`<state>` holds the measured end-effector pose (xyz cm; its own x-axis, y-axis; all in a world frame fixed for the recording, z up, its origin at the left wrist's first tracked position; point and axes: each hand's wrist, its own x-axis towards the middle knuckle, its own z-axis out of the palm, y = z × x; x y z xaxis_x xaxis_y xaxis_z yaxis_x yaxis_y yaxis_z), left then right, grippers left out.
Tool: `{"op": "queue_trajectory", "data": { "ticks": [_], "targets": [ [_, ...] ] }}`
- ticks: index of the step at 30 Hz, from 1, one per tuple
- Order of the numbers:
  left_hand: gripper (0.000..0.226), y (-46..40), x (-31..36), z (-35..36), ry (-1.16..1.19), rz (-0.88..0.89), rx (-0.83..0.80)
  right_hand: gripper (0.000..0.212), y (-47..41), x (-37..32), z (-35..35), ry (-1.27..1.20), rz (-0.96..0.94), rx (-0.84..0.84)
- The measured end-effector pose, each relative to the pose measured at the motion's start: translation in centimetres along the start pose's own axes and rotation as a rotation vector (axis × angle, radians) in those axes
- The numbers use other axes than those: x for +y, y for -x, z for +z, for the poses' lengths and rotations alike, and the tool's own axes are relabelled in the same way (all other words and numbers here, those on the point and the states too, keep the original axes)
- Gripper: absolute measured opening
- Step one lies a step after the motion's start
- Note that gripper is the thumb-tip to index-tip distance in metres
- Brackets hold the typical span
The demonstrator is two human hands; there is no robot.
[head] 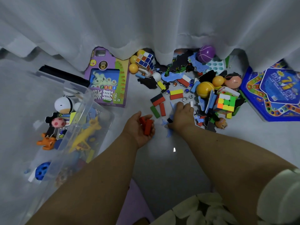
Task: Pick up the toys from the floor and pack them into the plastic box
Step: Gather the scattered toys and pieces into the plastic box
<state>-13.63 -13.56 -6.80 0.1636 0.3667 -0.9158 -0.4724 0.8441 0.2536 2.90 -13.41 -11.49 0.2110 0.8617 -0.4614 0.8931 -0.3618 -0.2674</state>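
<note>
My left hand [140, 127] lies palm up above the floor and cradles two red wooden blocks [146, 124] in its curled fingers. My right hand [182, 116] is palm down on the toy pile, fingers bent over flat blue foam pieces [168, 133] and a small black piece [169, 120]; what it holds is hidden. Red, black and green blocks [158, 105] lie just beyond both hands. The clear plastic box [84, 98] stands at the left, holding a yellow plane [87, 133], a penguin figure [64, 104] and other toys.
A purple chess game box [108, 78] lies between the plastic box and the pile. Two puzzle cubes [145, 60] [224, 103], yellow balls [204, 89], a purple ball [206, 53] and a blue board game [274, 93] lie along a white curtain [146, 21].
</note>
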Motion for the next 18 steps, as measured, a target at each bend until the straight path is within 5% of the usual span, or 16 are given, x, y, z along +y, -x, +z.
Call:
{"op": "queue_trajectory", "data": {
  "ticks": [7, 13, 18],
  "targets": [
    [0.042, -0.03, -0.06, -0.07, -0.006, -0.002, 0.004, 0.085, -0.32, -0.16, -0.19, -0.064, 0.053, -0.022],
    [0.041, -0.04, -0.2, 0.11, 0.006, -0.008, 0.004, 0.045, -0.59, -0.19, 0.37, -0.018, 0.022, -0.073],
    [0.04, 0.04, -0.21, 0.5, 0.004, -0.003, 0.005, 0.049, -0.8, -0.11, -0.36, 0.029, -0.002, -0.151]
  ]
}}
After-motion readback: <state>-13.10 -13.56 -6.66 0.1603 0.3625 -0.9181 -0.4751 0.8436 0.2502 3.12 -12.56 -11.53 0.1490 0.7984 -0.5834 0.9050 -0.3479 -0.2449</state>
